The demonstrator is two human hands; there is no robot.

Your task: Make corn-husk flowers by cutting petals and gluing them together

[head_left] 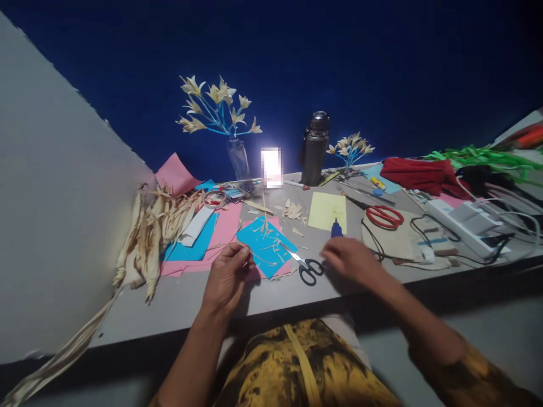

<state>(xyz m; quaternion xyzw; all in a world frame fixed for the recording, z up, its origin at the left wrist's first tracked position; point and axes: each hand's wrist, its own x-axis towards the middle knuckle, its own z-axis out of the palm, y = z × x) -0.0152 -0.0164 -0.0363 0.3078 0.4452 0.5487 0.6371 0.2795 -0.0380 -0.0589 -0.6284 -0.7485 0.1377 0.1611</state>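
Observation:
My left hand point(231, 271) is closed in a pinch on a thin pale husk strip point(212, 245), beside a blue paper square point(271, 268). Narrow pale slivers point(265, 226) lie scattered over that square. At the right, my right hand point(350, 260) curls around a small dark blue bottle point(336, 229) with a pointed nozzle facing up; my hand hides its lower part. Between my hands, black-handled scissors point(311, 271) rest with their blades on the blue paper. A yellow paper square point(324, 209) lies behind the bottle.
Dried husks point(148, 243) are heaped at the left over pink and blue sheets. A glass vase point(240, 164) with husk flowers and a dark flask point(316, 150) stand at the back. Red-handled scissors point(384, 217), a red cloth point(424, 178) and a power strip point(462, 226) with cables occupy the right.

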